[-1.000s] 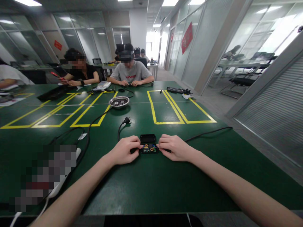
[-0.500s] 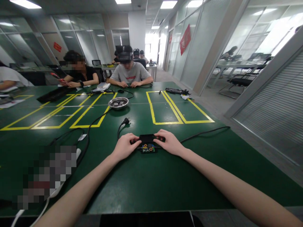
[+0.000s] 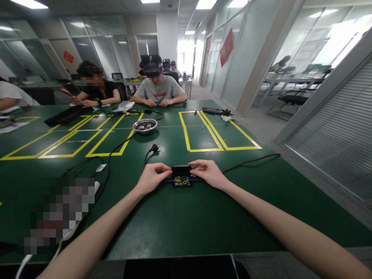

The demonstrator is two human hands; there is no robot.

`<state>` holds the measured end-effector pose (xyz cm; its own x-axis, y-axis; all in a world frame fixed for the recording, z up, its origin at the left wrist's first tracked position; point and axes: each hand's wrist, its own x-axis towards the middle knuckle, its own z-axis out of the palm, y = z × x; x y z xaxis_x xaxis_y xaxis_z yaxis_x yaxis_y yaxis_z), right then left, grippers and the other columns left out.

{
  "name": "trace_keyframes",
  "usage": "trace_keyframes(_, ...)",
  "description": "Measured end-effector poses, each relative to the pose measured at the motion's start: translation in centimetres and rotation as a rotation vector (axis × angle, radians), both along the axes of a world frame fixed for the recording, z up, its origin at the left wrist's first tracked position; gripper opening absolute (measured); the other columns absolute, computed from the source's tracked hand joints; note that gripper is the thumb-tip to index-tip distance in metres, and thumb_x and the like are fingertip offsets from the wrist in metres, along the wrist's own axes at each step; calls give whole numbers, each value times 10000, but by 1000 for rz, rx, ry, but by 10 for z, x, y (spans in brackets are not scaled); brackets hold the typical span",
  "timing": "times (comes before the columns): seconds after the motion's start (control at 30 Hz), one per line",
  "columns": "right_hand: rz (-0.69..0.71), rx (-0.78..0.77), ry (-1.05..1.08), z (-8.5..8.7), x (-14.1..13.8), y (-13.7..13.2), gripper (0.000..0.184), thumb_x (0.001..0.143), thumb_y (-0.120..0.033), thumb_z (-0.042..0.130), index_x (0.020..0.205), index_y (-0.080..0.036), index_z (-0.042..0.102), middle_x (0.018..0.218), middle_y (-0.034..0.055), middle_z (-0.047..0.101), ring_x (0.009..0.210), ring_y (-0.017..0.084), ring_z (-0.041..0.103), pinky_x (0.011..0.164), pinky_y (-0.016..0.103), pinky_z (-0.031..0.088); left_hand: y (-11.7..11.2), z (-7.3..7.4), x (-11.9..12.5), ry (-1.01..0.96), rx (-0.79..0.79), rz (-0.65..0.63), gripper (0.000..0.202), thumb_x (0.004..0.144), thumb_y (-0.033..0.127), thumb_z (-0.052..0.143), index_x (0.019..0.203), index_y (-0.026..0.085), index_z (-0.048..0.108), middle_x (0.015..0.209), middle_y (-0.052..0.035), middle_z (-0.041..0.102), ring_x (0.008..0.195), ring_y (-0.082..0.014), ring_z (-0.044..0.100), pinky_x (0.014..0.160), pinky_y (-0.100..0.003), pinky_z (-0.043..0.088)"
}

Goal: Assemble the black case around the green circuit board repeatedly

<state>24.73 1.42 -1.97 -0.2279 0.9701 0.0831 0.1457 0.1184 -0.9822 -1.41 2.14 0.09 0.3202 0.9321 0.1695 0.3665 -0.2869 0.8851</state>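
A small open black adapter box (image 3: 181, 181) lies on the green table (image 3: 180, 224) in front of me, its circuit board with orange coils showing. Its black lid (image 3: 181, 169) stands tilted up over the far edge of the box. My left hand (image 3: 152, 177) pinches the lid's left end, fingers curled. My right hand (image 3: 208, 173) grips the lid's right end the same way. A black cable with a plug (image 3: 155, 148) runs from the box's left side, and another black cable (image 3: 250, 161) leaves to the right.
A metal bowl (image 3: 145, 125) with small parts sits beyond the plug. Yellow tape rectangles (image 3: 203, 133) mark the table. A white power strip (image 3: 72, 228) and black cables lie at my left. Two people sit at the far edge, a black tool (image 3: 215, 111) near them.
Both hands moved from the sides of the open box up to the lid behind it and lifted it, tilting it over the box. The view shifted slightly.
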Motion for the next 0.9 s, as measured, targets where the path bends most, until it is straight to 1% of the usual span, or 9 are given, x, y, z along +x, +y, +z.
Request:
trace_keyframes(0.17, -2, 13, 11, 3, -1, -2, 434, 704, -412, 849, 1057, -170, 777, 938, 68, 785, 744, 213, 780, 715, 324, 647, 1, -2, -1, -69, -40, -22, 205, 777, 350, 752, 827, 152, 772, 805, -55, 806, 735, -208, 755, 700, -292, 598)
trace_keyframes(0.3, 22, 27, -4, 3, -1, -3, 422, 725, -399, 837, 1067, -162, 767, 864, 55, 779, 745, 206, 771, 712, 320, 640, 1, -4, -2, -116, -82, -42, 193, 763, 330, 767, 823, 150, 732, 783, -54, 799, 735, -208, 769, 694, -283, 599)
trace_keyframes(0.43, 36, 87, -28, 1, -2, -3, 376, 763, -394, 813, 1050, -155, 762, 768, 31, 753, 703, 177, 738, 700, 308, 625, 2, -4, -3, -110, -98, -59, 195, 756, 326, 773, 807, 157, 691, 737, -43, 783, 701, -202, 762, 663, -280, 591)
trace_keyframes(0.5, 46, 139, -51, 1, -2, -4, 343, 788, -395, 799, 1034, -160, 760, 791, 35, 753, 714, 173, 729, 711, 316, 624, 3, -4, -4, -113, -102, -73, 211, 748, 340, 777, 797, 162, 676, 729, -41, 779, 688, -199, 755, 652, -282, 587)
trace_keyframes(0.6, 76, 224, -67, 3, -1, -6, 302, 808, -393, 791, 1009, -171, 747, 891, 50, 761, 783, 182, 735, 781, 350, 630, 3, -4, -5, -119, -117, -102, 220, 741, 346, 778, 794, 165, 665, 744, -45, 781, 696, -197, 753, 655, -283, 585)
trace_keyframes(0.67, 88, 272, -68, 4, -1, -7, 257, 835, -398, 771, 961, -177, 737, 948, 62, 758, 820, 187, 735, 799, 358, 628, 3, -3, -6, -108, -114, -119, 202, 747, 330, 767, 793, 162, 666, 754, -48, 781, 701, -193, 750, 663, -283, 585)
trace_keyframes(0.73, 94, 316, -78, 6, -1, -8, 226, 865, -401, 746, 901, -179, 723, 971, 70, 751, 827, 186, 727, 779, 349, 623, 2, 0, -8, -80, -82, -144, 151, 759, 291, 736, 793, 157, 675, 755, -44, 777, 701, -185, 743, 678, -282, 585)
trace_keyframes(0.8, 113, 370, -107, 8, -1, -9, 206, 881, -387, 735, 879, -181, 716, 960, 69, 736, 805, 177, 712, 751, 336, 615, 1, 3, -10, -43, -16, -182, 90, 773, 238, 673, 799, 154, 692, 765, -37, 773, 706, -174, 732, 700, -279, 583)
trace_keyframes(0.9, 163, 510, -189, 12, 1, -11, 144, 871, -328, 749, 888, -188, 725, 927, 59, 701, 820, 178, 690, 773, 343, 594, -2, 8, -12, 37, 144, -258, 138, 797, 200, 601, 818, 156, 730, 795, -38, 764, 724, -168, 714, 721, -278, 573)
